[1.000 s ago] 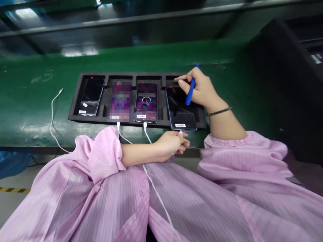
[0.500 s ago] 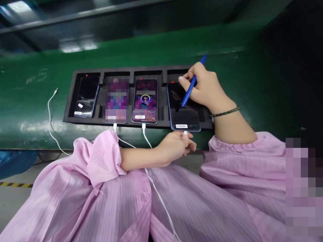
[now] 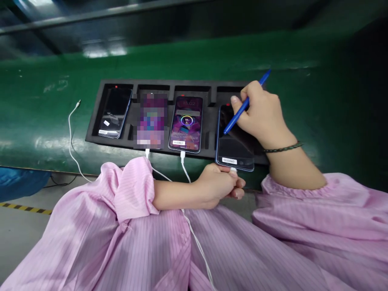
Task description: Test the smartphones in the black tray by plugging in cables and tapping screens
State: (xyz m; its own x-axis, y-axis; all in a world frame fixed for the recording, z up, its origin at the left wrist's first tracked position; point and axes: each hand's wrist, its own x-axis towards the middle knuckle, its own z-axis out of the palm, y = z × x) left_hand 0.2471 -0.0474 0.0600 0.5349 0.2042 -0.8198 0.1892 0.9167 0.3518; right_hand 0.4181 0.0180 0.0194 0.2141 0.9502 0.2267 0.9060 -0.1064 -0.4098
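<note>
While the left hand point(image 3: 216, 186) is pinching a white plug point(image 3: 233, 171), seating unclear, at the rightmost phone point(image 3: 235, 149), the right hand point(image 3: 266, 115) is clasping a blue pen point(image 3: 238, 116) above it. Likely light, slick and fragile, best held by its sides, the phone is lying on a foam tray point(image 3: 95, 114) along a green bench point(image 3: 51, 121) over gray floor point(image 3: 21, 238).

Third phone from the left point(image 3: 194, 135): a faint clock point(image 3: 189, 103) reads 15:02, its second digit uncertain; below, inside a coloured ring point(image 3: 187, 121), stands 58. Smaller lines near the screen's foot are illegible from where I stand. White labels point(image 3: 178, 142) on this phone, the leftmost phone point(image 3: 118, 107) and the rightmost phone point(image 3: 233, 147) bear print too small to read. The second phone's screen point(image 3: 151, 121) is obscured.
</note>
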